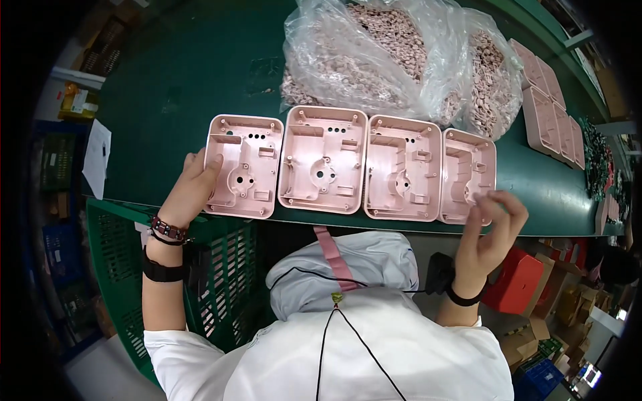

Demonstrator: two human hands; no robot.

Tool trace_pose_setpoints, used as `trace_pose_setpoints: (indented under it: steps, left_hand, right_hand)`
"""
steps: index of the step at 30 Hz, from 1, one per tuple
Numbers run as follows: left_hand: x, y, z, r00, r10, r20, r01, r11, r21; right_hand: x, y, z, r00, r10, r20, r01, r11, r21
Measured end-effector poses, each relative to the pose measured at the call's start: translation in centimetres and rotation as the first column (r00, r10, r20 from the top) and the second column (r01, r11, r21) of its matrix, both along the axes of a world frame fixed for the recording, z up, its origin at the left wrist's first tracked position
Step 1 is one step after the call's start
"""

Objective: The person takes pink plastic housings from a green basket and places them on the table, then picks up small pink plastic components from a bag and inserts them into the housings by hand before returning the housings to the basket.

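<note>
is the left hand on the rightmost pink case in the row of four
No, the left hand is at the leftmost pink case, thumb over its left wall.

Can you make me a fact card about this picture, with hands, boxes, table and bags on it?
Left hand: at the leftmost box, thumb over its left edge
Right hand: fingers over the rightmost box; touching or not, hard to tell
Boxes in front: four, pink, in a row, open side up
Table: green, under the boxes
Bags: clear plastic, behind the row, with many small pink parts
Below table, left: green crate
</note>
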State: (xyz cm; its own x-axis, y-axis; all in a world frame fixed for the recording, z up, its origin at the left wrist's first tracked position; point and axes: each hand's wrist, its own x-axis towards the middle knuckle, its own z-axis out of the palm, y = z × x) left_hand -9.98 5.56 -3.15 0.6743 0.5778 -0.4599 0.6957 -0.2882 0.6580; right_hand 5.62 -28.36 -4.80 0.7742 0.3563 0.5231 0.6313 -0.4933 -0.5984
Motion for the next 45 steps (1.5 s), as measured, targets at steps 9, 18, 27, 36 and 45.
trace_pose_setpoints:
  steps: [9,18,27,36,45]
  left_hand:
    - [0.0,-0.5,-2.1,0.964,-0.159,0.214,0.134,0.983,0.126]
    - [-11.9,2.6,7.2,0.936,0.111,0.335,-0.218,0.928,0.303]
    - [-31.8,-2.4,-4.1,0.926,0.005,-0.377,0.262,0.709,0.655]
    - [-35.0,-7.0,-13.6,0.781,-0.404,-0.476,0.59,0.726,0.353]
    - [-35.4,-4.9,-14.3,0.845,-0.341,-0.412,0.494,0.793,0.357]
  right_hand:
    - [2.2,-2.3,-3.5,0.987,-0.127,-0.099,0.109,0.98,-0.165]
    - [0.3,-0.1,-1.7,0.923,-0.084,0.376,0.093,0.996,-0.004]
    - [-3.8,9.5,-2.0,0.665,0.628,0.403,-0.597,0.772,-0.217]
    - [-5.6,11.7,-1.2,0.649,0.675,0.352,-0.643,0.733,-0.221]
    - [-6.2,10.9,-2.8,0.689,0.696,0.204,-0.666,0.718,-0.201]
